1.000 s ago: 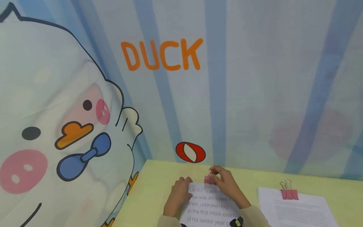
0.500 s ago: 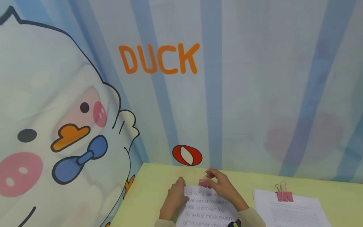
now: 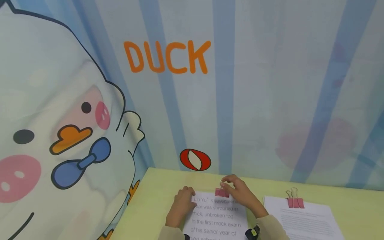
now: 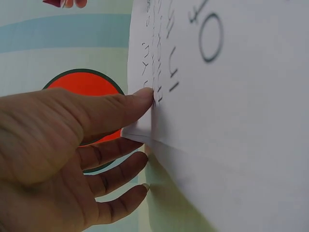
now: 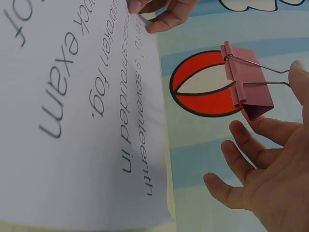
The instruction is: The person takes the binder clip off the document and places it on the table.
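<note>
A printed sheet or stack of white paper (image 3: 214,220) with large text lies before me. My left hand (image 3: 181,204) holds its top left corner; in the left wrist view the thumb (image 4: 130,108) lies on the printed face and a finger is behind the corner. My right hand (image 3: 241,193) pinches the wire handles of a pink binder clip (image 5: 253,79) with its thumb, index finger below; the other fingers are spread. The clip's rolled lips face the paper's top edge. The right wrist view shows a gap between clip and paper.
To the right lies a second stack of paper (image 3: 306,220) with a pink binder clip (image 3: 295,203) on its top edge, wire handles up. The pale yellow table (image 3: 162,180) ends at a printed curtain (image 3: 255,100) behind.
The right hand has shifted the binder clip slightly to the right along the paper's top edge. The left hand keeps its hold on the corner. The head view has tilted a little.
</note>
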Action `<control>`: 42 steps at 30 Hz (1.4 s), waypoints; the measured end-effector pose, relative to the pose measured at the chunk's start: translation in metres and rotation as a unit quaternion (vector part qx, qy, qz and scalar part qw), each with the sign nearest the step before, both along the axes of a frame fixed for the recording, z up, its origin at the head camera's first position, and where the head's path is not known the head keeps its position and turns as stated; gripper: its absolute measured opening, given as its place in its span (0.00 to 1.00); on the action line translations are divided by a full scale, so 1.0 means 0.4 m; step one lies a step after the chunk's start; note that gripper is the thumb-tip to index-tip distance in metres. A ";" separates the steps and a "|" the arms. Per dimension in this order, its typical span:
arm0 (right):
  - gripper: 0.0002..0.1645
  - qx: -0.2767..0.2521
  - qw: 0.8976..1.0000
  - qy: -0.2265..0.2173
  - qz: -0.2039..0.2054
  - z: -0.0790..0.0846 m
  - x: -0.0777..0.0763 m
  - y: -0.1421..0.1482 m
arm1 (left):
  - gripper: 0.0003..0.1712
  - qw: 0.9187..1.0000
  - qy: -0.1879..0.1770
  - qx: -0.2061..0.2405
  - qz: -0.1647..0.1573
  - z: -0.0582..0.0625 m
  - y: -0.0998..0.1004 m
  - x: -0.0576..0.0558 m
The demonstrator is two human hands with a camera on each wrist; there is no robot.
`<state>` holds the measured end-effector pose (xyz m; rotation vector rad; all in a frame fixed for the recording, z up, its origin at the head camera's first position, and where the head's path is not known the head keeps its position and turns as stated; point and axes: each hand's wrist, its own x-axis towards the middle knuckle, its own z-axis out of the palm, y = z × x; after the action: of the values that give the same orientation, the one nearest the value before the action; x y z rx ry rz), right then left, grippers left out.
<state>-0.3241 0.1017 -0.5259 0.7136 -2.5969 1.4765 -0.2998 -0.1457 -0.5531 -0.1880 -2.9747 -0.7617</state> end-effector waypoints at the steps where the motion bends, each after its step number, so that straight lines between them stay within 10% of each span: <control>1: 0.21 -0.003 1.000 -0.003 0.001 0.002 -0.001 0.004 | 0.17 1.000 0.002 -0.002 -0.001 0.002 0.000 -0.001; 19: 0.20 0.023 1.000 -0.001 -0.012 0.011 0.008 0.121 | 0.20 1.000 0.000 -0.013 0.004 0.006 -0.012 -0.013; 42: 0.25 0.040 0.989 -0.117 -0.077 -0.044 0.084 0.229 | 0.19 1.000 -0.016 -0.019 -0.009 -0.005 0.003 -0.005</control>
<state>-0.2905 0.1932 -0.5435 0.3517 -2.8213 1.4996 -0.3018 -0.1445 -0.5550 -0.2080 -3.0227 -0.7178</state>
